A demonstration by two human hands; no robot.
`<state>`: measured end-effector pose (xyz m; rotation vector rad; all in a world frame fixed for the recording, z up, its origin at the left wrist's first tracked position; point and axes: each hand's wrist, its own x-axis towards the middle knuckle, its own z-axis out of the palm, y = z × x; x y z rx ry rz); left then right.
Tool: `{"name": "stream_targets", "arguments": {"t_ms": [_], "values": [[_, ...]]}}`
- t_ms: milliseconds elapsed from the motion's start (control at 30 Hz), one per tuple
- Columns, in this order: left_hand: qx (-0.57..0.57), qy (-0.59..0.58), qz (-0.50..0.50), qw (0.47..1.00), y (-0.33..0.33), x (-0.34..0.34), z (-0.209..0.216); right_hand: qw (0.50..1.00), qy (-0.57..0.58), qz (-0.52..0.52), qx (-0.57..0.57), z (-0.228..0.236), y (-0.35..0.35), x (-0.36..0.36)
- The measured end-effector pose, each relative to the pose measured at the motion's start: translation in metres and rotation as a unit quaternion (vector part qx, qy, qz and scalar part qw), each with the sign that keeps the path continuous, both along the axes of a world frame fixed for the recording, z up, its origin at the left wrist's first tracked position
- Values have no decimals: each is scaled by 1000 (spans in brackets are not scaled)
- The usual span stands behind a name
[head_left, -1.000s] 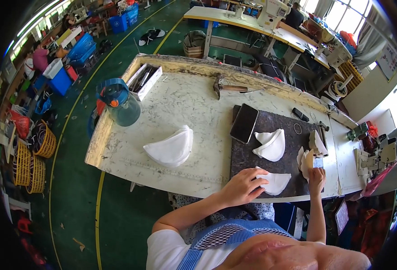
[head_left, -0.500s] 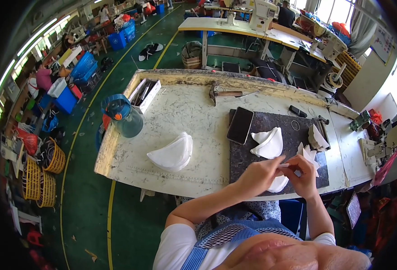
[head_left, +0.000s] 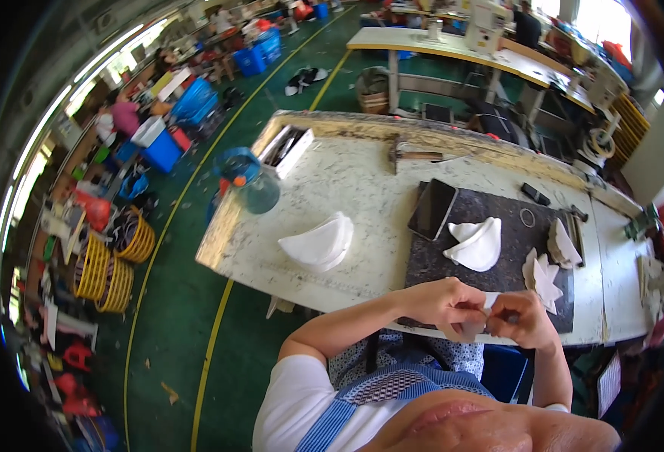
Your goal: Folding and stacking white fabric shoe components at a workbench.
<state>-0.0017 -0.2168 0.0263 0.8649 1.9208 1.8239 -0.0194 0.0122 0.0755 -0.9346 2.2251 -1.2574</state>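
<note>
My left hand (head_left: pixel 454 307) and my right hand (head_left: pixel 522 318) meet over the near edge of a dark cutting board (head_left: pixel 422 267). Both pinch a small white piece (head_left: pixel 487 310), mostly hidden by the fingers, its kind unclear. Beyond them on the board lie curved white padded pieces (head_left: pixel 476 247). Right of those sit a fanned group of pale pointed pieces (head_left: pixel 543 280) and a small pale stack (head_left: pixel 563 245). A black phone (head_left: pixel 433 209) rests at the board's far left corner. Another stack of curved white pieces (head_left: pixel 318 242) is on the worktable, left of the board.
The worn white worktable (head_left: pixel 377 196) has a raised wooden rim. On it are a blue-lidded bottle (head_left: pixel 253 184), a white box of tools (head_left: pixel 287 151), a hammer (head_left: pixel 415 155) and a black marker-like object (head_left: pixel 535 193). Yellow baskets (head_left: pixel 114 282) stand on the green floor at left.
The whole view has shifted, moving the table rightward in the picture. My hands have drawn back toward the board's near edge, still pinching together. The white pieces on the table lie as before.
</note>
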Motion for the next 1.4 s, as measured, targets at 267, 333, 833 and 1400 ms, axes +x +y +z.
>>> {"name": "stream_targets", "arguments": {"t_ms": [267,333,833,1400], "values": [[30,68,48,996,9,-5,16,959,-231,-1,-165,-29,-4,4],[75,340,95,933,17,-7,20,892,-305,-41,-332,-45,-10,2],[-121,581,145,792,63,-6,-7,868,-251,-240,-355,-76,-4,13],[543,-444,89,707,30,-15,-20,764,271,-536,236,-199,157,119]]}}
